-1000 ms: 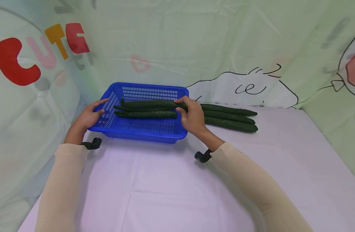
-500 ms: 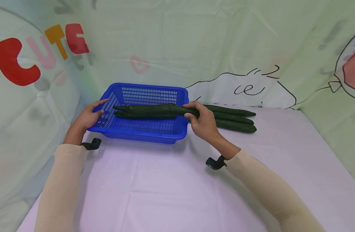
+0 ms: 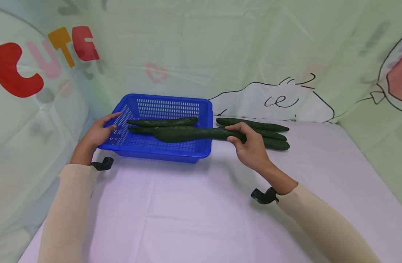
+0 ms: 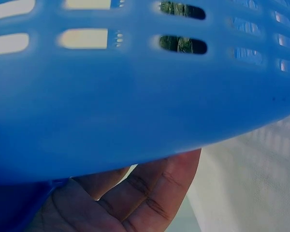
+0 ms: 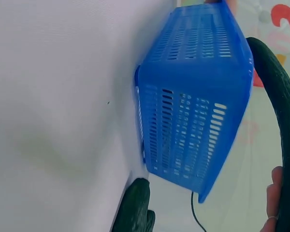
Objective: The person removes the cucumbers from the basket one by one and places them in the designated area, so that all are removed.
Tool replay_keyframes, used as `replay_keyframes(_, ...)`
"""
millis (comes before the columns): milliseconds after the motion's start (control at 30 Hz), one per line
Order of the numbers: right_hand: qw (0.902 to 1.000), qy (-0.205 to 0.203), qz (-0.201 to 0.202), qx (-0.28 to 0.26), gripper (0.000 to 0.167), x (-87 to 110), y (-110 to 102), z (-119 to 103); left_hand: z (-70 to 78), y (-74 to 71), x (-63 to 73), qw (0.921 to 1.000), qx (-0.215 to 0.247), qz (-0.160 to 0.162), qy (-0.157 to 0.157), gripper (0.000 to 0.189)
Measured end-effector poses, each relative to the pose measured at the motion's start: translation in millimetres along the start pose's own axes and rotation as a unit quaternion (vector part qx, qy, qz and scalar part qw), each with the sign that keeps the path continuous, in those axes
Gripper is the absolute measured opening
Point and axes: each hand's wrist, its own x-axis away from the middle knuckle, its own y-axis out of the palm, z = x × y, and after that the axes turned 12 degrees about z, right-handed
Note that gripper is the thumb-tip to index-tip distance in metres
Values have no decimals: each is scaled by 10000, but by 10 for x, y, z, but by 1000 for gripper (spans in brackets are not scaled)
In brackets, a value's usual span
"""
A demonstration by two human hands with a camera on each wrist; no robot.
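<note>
My left hand [image 3: 96, 136] grips the left rim of a blue slotted plastic basket [image 3: 154, 152]; in the left wrist view its fingers [image 4: 157, 198] lie under the rim. Pinched near one end by my right hand [image 3: 251, 148], a long dark green cucumber [image 3: 181, 134] reaches left across the basket's right rim, its thicker end over the inside. The right wrist view shows that cucumber [image 5: 280, 101] raised above the rim. Two cucumbers lie inside the basket: the rear one [image 3: 163, 122] shows fully, the front one [image 3: 140, 130] is partly covered by the held cucumber.
Right of the basket, three cucumbers lie side by side on the pale tablecloth [image 3: 187, 204]: a rear cucumber [image 3: 263, 125], a middle cucumber [image 3: 276, 135] and a front cucumber [image 3: 279, 144]. My right hand overlaps them. A printed cloth backdrop [image 3: 194, 54] rises close behind the basket.
My right hand has moved right and toward me, drawing the held cucumber from above the basket's middle partly out past its right rim. The left hand and basket stay in place.
</note>
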Motion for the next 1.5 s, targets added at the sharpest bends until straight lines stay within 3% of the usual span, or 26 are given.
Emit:
replay_keyframes(367, 9982, -83, 411, 424, 28, 111, -408, 249, 21, -4, 22, 10000, 65, -16, -7, 56)
replay_keyframes(833, 9938, 194, 812, 729, 27, 219, -868, 557, 5, 29, 26, 9999, 32, 51, 99, 56)
replay_keyframes(1200, 9883, 666, 875, 1058, 27, 280, -998, 748, 26, 44, 13, 10000, -25, 52, 66, 55)
replay_keyframes(1500, 9888, 685, 762, 1085, 27, 252, -1000, 816, 1, 34, 5, 10000, 13, 87, 39, 55)
